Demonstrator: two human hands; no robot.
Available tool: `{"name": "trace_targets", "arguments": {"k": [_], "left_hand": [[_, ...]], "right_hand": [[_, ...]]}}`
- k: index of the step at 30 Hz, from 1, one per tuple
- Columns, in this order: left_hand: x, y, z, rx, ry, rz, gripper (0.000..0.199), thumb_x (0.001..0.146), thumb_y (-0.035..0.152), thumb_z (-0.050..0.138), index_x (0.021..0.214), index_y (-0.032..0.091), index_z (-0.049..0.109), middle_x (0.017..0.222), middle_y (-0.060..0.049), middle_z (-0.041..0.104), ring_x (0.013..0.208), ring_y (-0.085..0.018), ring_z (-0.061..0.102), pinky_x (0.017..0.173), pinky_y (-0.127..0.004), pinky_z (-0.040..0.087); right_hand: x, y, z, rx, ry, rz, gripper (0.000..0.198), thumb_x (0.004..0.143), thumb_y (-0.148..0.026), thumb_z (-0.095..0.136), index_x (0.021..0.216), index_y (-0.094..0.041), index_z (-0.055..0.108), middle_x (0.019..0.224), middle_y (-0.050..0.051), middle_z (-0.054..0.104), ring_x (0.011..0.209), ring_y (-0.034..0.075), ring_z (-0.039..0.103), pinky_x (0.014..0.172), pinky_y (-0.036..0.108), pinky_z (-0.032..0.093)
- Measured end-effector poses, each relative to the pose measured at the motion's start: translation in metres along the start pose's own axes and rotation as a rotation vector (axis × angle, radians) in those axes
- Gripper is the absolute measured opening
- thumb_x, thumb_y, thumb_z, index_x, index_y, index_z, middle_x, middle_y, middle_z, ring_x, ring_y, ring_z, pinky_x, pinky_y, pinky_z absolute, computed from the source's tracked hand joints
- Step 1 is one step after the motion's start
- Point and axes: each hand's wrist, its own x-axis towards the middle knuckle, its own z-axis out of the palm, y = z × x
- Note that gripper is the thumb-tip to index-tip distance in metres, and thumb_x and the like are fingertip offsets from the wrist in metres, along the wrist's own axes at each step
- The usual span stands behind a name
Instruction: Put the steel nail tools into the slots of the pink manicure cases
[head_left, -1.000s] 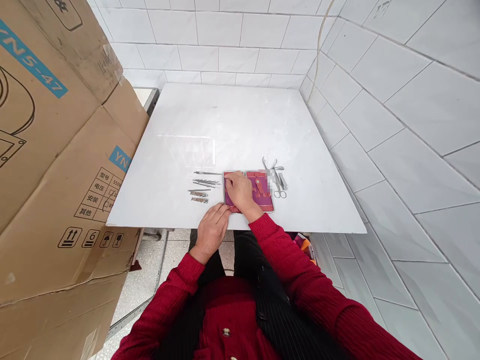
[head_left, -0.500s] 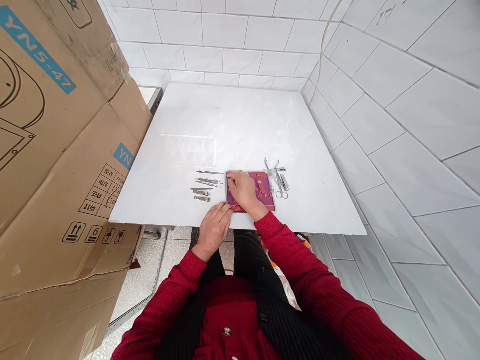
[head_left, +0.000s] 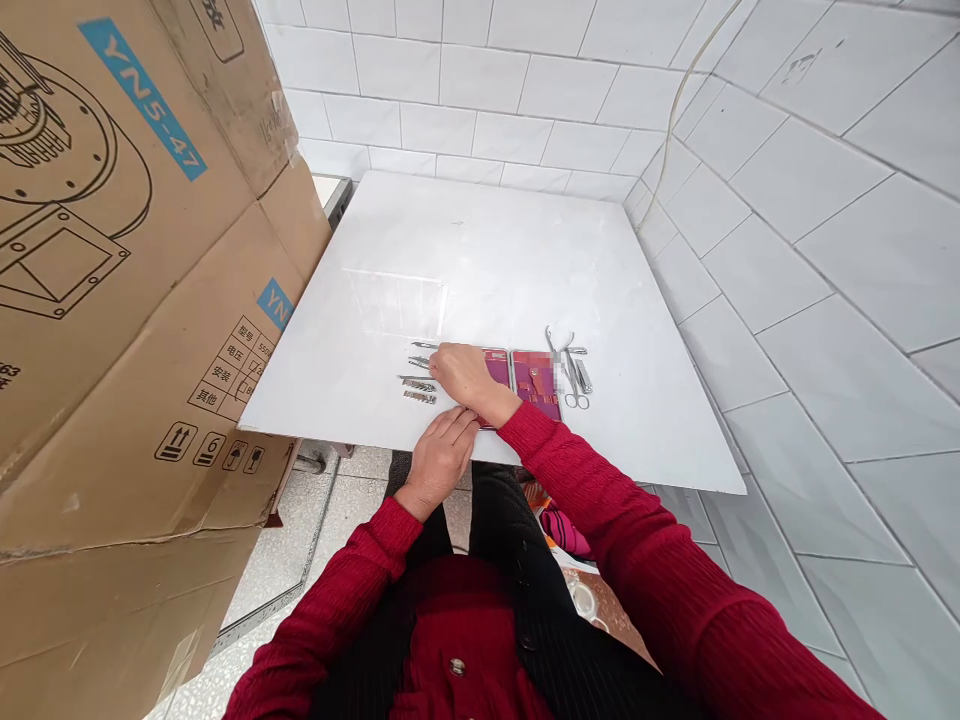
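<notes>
An unfolded red and purple manicure case [head_left: 540,378] lies on the white table, its left half partly covered by my hands. My left hand [head_left: 441,455] steadies the case at its near left corner, fingers close together on the edge. Reaching across it, my right hand [head_left: 463,376] has its fingers closed beside the slim metal tools [head_left: 419,361] left of the case; whatever is between the fingertips is hidden. Nearer me on that side are two nail clippers [head_left: 420,397]. Right of the case lie small scissors [head_left: 577,401], another nail clipper [head_left: 585,376] and a plier-like nipper [head_left: 550,338].
A large cardboard box [head_left: 172,330] stands along the table's left side. White tiled walls [head_left: 480,85] border the back and right. The near edge of the white table [head_left: 645,455] is close to my body, and a cable [head_left: 667,140] hangs in the back corner.
My right hand has moved left, from over the case's left half to the slim tools beside it. My left hand stays at the case's corner. The camera view has shifted slightly.
</notes>
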Motion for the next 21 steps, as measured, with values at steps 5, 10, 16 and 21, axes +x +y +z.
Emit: {"name": "trace_targets", "arguments": {"k": [5,10,16,21], "left_hand": [[-0.0002,0.0,0.0007,0.028,0.023,0.016,0.031,0.102,0.013,0.046,0.127,0.014,0.065,0.128,-0.012,0.072,0.128,-0.025,0.063,0.107,-0.045,0.055],[-0.0006,0.0008,0.0002,0.023,0.003,0.009,0.032,0.102,0.013,0.046,0.128,0.015,0.065,0.128,-0.012,0.072,0.128,-0.025,0.063,0.108,-0.045,0.054],[-0.0014,0.001,-0.0001,0.002,-0.033,-0.02,0.035,0.103,0.015,0.044,0.132,0.017,0.064,0.128,-0.012,0.071,0.129,-0.024,0.062,0.109,-0.047,0.053],[-0.0012,0.0015,0.0,0.004,-0.027,-0.023,0.035,0.103,0.014,0.043,0.13,0.016,0.064,0.129,-0.013,0.071,0.129,-0.025,0.062,0.108,-0.047,0.054]], "right_hand": [[0.0035,-0.0027,0.0027,-0.057,0.001,-0.035,0.033,0.099,-0.012,0.041,0.097,-0.01,0.075,0.104,0.019,0.074,0.094,0.026,0.071,0.07,0.031,0.047],[0.0033,-0.0044,0.004,-0.088,-0.005,-0.054,0.029,0.095,-0.006,0.045,0.096,-0.009,0.073,0.103,0.019,0.073,0.093,0.025,0.071,0.07,0.03,0.047],[0.0022,-0.0038,0.006,-0.089,0.003,-0.057,0.027,0.093,-0.003,0.046,0.094,-0.011,0.072,0.1,0.018,0.072,0.091,0.026,0.071,0.069,0.03,0.046],[0.003,-0.0027,0.0066,-0.074,0.008,-0.048,0.027,0.095,-0.006,0.046,0.094,-0.011,0.073,0.101,0.019,0.073,0.093,0.026,0.071,0.071,0.031,0.047]]}}
